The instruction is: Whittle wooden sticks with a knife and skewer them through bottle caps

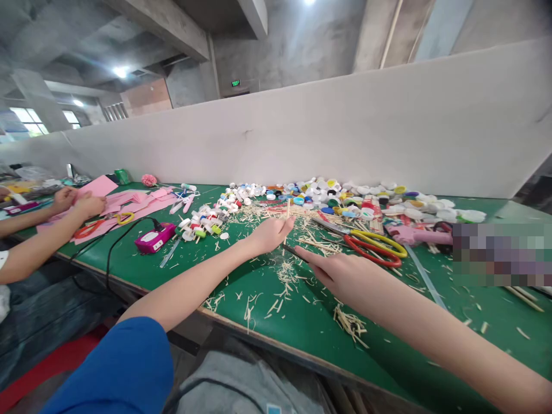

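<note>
My left hand [272,234] is closed round a thin wooden stick [288,208], which stands nearly upright above the table middle. From the right, my right hand [334,269] grips a dark, narrow tool [295,252], probably a knife, its tip close to the lower end of the stick. Pale wood shavings [287,276] lie on the green table [259,310] below both hands. Scissors with red and yellow handles [375,248] rest just beyond my right hand.
Bottle caps [328,192] are heaped along the white partition [302,132]. A pink glue gun [416,234] lies at right. Left of my arm are a magenta power socket [155,238] with a black cable and another person's hands [88,205] holding pink paper [99,186].
</note>
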The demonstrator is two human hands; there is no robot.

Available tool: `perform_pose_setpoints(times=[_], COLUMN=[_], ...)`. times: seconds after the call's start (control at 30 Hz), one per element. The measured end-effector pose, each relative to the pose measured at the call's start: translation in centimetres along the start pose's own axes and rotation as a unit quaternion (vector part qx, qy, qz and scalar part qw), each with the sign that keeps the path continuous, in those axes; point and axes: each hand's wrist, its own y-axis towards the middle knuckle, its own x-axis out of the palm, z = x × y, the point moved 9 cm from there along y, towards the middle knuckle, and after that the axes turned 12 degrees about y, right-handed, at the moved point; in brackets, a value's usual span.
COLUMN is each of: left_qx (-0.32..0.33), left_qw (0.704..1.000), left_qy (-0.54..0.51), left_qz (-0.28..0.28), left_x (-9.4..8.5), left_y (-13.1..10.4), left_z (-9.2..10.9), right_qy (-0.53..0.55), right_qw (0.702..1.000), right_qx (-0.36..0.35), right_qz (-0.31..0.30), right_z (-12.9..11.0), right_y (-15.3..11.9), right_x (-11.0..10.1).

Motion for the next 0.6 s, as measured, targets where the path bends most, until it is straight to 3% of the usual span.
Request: perform_pose_setpoints(times=[0.6], left_qx=[-0.005], left_qw=[1.000], left_qy=[-0.003], left_qz=[-0.001], left_x=[-0.24], left_y=[-0.25], left_z=[-0.12], right_qy=[0.023], right_qw=[0.999], right_qx=[-0.026], right_qz=[-0.003], right_z=[0.04], right_y=[-0.29], right_x=[0.45])
